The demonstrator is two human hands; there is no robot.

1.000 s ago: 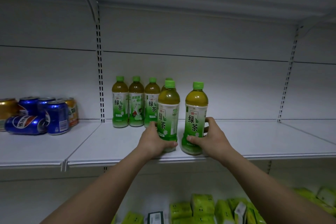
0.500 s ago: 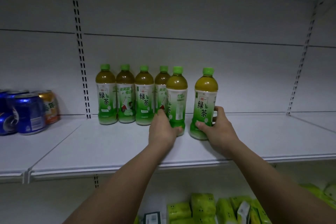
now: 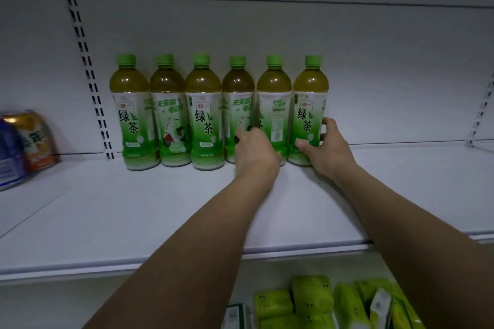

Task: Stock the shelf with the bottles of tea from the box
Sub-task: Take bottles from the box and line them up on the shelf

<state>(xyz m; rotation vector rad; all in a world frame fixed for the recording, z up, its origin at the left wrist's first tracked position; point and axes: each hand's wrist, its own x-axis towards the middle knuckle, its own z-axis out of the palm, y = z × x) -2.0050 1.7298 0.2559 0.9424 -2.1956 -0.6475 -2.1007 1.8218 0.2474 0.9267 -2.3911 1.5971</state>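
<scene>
Two bottles of green tea now stand at the back of the shelf (image 3: 160,208), closing up a row of six against the rear wall. A second ago both were near the shelf's front edge; half a second ago they were halfway in; now they sit in line with the four already there. The fifth bottle (image 3: 274,104) touches its left neighbour, and the sixth bottle (image 3: 310,104) stands just beside it at the right end, all upright with green caps level.

The left hand (image 3: 255,149) is wrapped around the base of the fifth bottle, fingers hidden behind it. The right hand (image 3: 324,149) grips the lower part of the sixth bottle, thumb in front and fingers curled round the far side. Neither has let go yet.

So this pair looks placed, and the step left is probably to release and draw back. The box is not in view, so how many bottles remain cannot be told.

Further left sit some cans (image 3: 24,141), well apart from the row. Below the shelf lie green packets (image 3: 312,299).
</scene>
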